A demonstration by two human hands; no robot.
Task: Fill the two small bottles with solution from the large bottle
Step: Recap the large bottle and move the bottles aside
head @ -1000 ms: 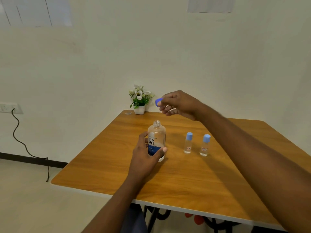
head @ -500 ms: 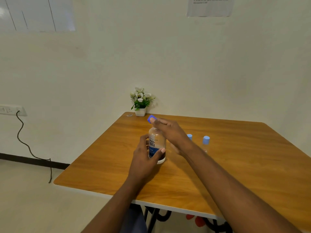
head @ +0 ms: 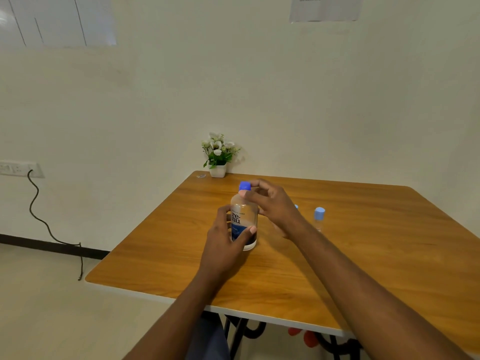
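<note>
left hand (head: pixel 223 245): forearm comes up from the bottom edge; fingers curled round the lower body of the large bottle (head: pixel 244 222), thumb laid across the front of the label, other fingers round the left side and back, mostly out of sight.
right hand (head: pixel 272 206): arm runs in from the lower right, wrist bent toward the bottle top; fingers curled, thumb tip at the neck just under the blue cap (head: pixel 245 185), forefinger behind the cap's right side, so it pinches the cap.
large bottle: upright on the table (head: pixel 363 255), centre-left, base on the wood, clear upper body, blue and white label partly under the left thumb.
blue cap: sits on the bottle's neck; seated fully or loose, cannot tell.
near small bottle (head: pixel 296 206): almost all hidden behind the right wrist, only a sliver of pale blue cap shows.
far small bottle (head: pixel 319 219): upright, pale blue cap on, just right of the right forearm; lower part faint, fill level unreadable.
flower pot (head: pixel 217 157): white, at the table's far left corner, against the wall.
small item (head: pixel 200 175): beside the pot, too small to make out.
wall paper (head: pixel 324 7): cut off at the top, text blurred.
socket (head: pixel 18 168): left wall, black cable (head: pixel 46 224) hangs from it to the floor.
under table: dark metal legs and red shapes (head: pixel 306 333), partly hidden.
</note>
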